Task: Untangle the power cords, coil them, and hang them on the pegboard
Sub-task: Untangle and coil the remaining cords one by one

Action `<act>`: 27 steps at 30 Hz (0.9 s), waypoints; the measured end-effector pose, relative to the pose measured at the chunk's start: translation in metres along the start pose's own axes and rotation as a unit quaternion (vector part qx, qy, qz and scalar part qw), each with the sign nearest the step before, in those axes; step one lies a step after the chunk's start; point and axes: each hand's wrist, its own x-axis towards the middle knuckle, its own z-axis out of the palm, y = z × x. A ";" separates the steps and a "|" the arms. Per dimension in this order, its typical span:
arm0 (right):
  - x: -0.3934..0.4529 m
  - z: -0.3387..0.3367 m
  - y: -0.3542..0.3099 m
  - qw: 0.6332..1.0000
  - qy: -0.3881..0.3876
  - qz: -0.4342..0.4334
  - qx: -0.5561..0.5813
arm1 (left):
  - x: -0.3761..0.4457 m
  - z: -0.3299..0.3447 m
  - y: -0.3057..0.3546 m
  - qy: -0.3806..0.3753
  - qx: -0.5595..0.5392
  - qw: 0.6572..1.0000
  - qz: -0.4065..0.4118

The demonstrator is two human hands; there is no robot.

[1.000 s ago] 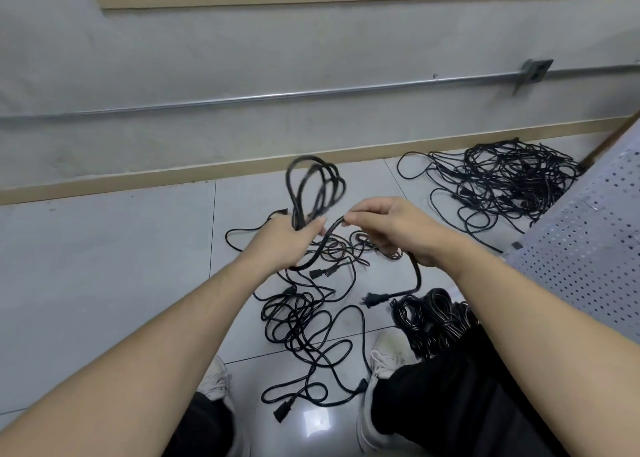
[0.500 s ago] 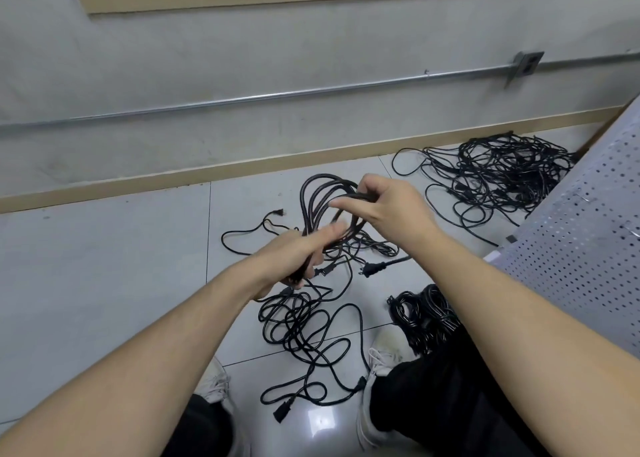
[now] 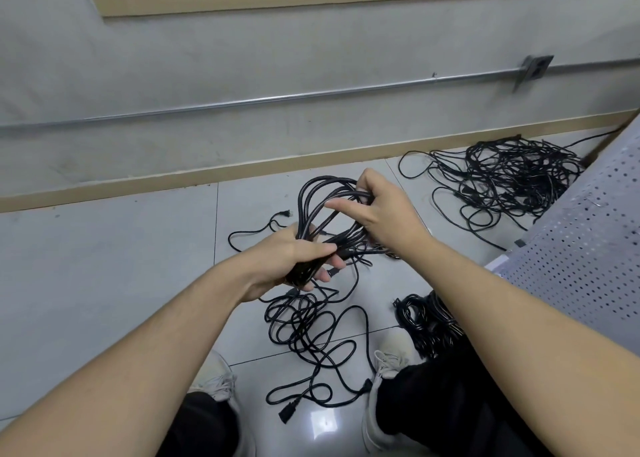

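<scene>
Coiled cord (image 3: pixel 313 214) held above floor (image 3: pixel 104 266), between left hand (image 3: pixel 298 262) and right hand (image 3: pixel 384 214). Loose cords (image 3: pixel 311 332) on floor below hands. Tangled pile (image 3: pixel 512 176) far right, near wall. Coiled bundle (image 3: pixel 422 321) beside right shoe (image 3: pixel 388 359). Pegboard (image 3: pixel 588 249) at right edge.

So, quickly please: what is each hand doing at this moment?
Left hand: closed, gripping the lower end of the coil.
Right hand: closed, holding the upper loops of the same coil.
</scene>
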 end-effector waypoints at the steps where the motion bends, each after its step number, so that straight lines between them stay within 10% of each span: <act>1: 0.001 0.000 0.000 1.000 -0.003 0.001 -0.004 | 0.000 -0.001 0.000 -0.001 -0.009 1.000 -0.010; 13: -0.001 -0.041 -0.001 0.926 -0.092 -0.180 -0.318 | 0.007 -0.017 -0.007 -0.039 0.325 0.944 -0.036; 21: 0.009 -0.035 0.008 0.991 -0.107 -0.070 -0.034 | 0.006 0.003 0.002 -0.064 0.447 0.888 0.082; 27: 0.012 -0.029 0.029 0.989 -0.142 0.006 0.042 | 0.007 -0.002 0.003 0.120 0.385 0.899 0.170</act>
